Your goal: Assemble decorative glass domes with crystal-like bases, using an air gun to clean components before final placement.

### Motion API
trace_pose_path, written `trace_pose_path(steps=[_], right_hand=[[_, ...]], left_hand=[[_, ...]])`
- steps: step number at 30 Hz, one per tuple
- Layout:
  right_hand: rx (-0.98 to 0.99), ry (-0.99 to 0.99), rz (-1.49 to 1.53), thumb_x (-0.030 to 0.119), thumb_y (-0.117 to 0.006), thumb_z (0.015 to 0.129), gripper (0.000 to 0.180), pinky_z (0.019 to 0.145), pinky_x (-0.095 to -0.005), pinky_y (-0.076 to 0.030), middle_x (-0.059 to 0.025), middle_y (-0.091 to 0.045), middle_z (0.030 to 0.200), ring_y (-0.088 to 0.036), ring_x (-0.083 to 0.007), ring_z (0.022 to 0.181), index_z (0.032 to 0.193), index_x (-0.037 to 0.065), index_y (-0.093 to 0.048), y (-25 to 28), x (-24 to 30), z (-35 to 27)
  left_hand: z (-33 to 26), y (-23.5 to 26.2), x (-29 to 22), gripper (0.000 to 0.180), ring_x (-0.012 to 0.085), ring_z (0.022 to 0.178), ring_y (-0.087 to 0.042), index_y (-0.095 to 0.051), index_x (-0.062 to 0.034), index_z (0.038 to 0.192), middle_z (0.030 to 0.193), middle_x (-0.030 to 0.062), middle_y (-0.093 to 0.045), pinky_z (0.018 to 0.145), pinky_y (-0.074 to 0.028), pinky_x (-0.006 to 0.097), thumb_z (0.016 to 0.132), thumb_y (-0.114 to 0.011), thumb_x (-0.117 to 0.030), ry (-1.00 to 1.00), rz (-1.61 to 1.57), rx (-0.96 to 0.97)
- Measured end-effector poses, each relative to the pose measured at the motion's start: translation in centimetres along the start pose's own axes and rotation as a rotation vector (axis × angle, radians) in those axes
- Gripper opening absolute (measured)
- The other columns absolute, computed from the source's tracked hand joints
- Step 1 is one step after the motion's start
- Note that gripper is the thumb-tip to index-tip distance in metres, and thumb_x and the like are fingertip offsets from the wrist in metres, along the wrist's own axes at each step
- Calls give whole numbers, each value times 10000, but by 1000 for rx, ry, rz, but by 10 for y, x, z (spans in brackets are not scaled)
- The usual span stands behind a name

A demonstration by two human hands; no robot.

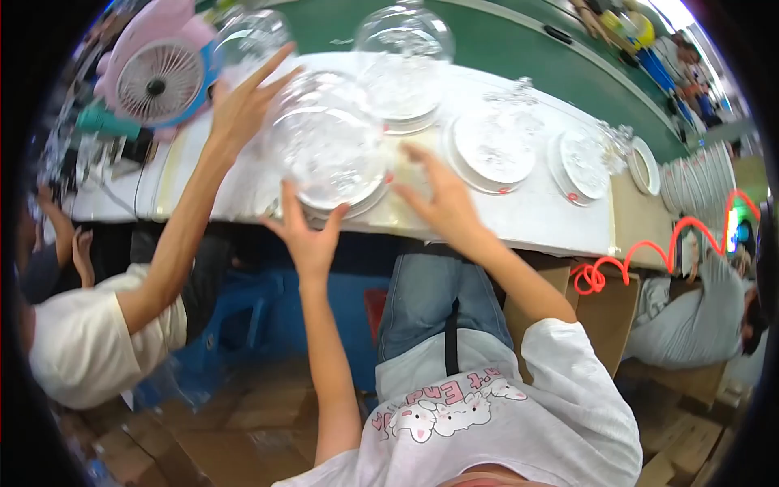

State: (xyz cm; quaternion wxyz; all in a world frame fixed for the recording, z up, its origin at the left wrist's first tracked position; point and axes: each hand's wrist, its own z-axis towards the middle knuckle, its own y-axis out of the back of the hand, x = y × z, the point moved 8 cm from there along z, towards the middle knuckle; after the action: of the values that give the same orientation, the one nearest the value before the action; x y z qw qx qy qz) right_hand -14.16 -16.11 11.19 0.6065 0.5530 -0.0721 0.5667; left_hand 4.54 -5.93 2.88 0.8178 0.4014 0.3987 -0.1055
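Note:
A clear dome (324, 109) stands on a round white base (369, 201) in front of me, with shiny clear pieces inside. My left hand (307, 243) is at the near edge of this base, fingers spread; whether they press on it I cannot tell. To the right of the dome, my right hand (445, 199) hovers over the table, its fingers apart and slightly blurred, holding nothing. From the left a co-worker's hand (238, 114) reaches to the dome's far left side. Farther back stands a second clear dome (403, 40) on a similar base.
Two uncovered round bases, a nearer one (493, 150) and another (583, 166), lie on the white table (535, 219) to the right. A white ring (644, 166) and stacked white discs (698, 180) follow, near a red coiled hose (596, 276). A pink fan (154, 81) stands left.

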Motion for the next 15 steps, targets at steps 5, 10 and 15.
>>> trace_pose_path(steps=[5,10,15], right_hand=[[107,81,134,101,-598,782,471,918,-394,-401,-169,-548,1164,-496,-320,1119,1230,22,-473,-59,20,-17],[26,234,-31,60,-583,716,530,944,-414,-381,-194,-501,1233,-454,-329,1180,1219,-46,-453,-76,25,-12],[-12,235,-62,118,-607,718,507,938,-414,-380,-179,-541,1162,-478,-327,1151,1191,-2,-469,-66,33,-7]], left_hand=[[2,53,17,757,304,1241,-395,-387,15,1282,1279,208,-462,1067,61,532,728,-720,-381,-14,73,-23],[10,52,24,723,305,1219,-430,-371,73,1291,1268,235,-478,1099,-6,475,795,-664,-364,39,12,-107],[20,46,29,684,319,1254,-370,-345,82,1307,1339,242,-393,1091,-140,394,835,-636,-319,106,-52,-78]])
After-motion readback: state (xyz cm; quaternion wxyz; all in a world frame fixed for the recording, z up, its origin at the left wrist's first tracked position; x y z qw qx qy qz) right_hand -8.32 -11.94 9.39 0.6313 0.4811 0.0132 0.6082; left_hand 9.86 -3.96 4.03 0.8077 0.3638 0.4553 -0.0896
